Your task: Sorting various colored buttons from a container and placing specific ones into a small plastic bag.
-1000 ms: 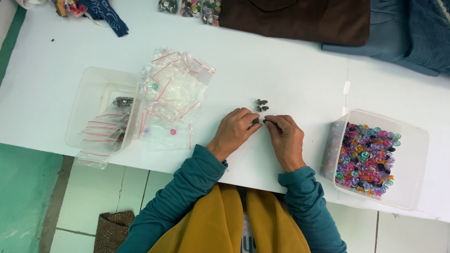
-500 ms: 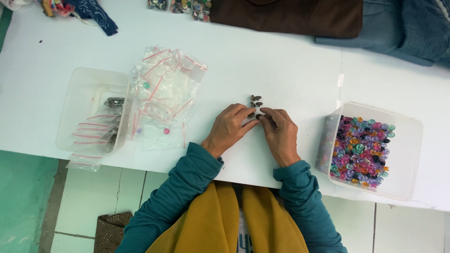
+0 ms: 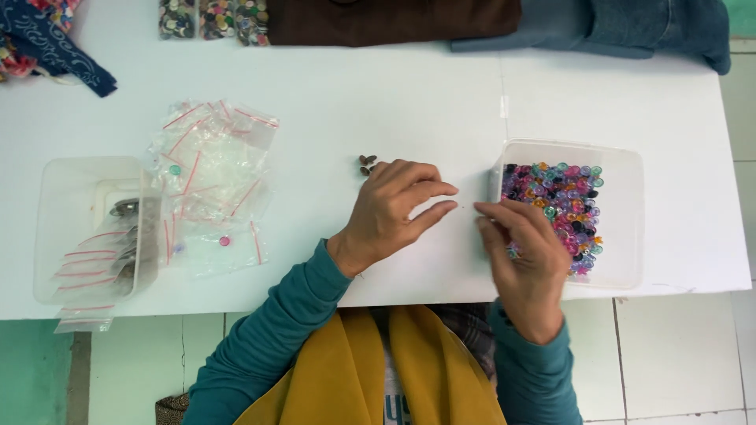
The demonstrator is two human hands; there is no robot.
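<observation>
My left hand [image 3: 394,211] lies on the white table [image 3: 409,102] with its fingers stretched out to the right, holding nothing I can see. Its knuckles are just below a few small dark beads [image 3: 367,164]. My right hand [image 3: 526,256] is at the near left edge of a clear plastic box [image 3: 622,228] full of colourful beads [image 3: 559,205]. Its fingers are curled together, and I cannot make out anything between the fingertips. Both arms wear teal sleeves.
A heap of small clear zip bags with red strips [image 3: 209,181] lies left of centre. Beside it stands another clear box [image 3: 71,228] with bags and metal bits. Brown and blue cloth [image 3: 394,20] and button packets [image 3: 213,17] line the far edge.
Both hands were together at the dark beads. My right hand has since moved right to the bead box, while my left hand has stayed in place with its fingers spread out.
</observation>
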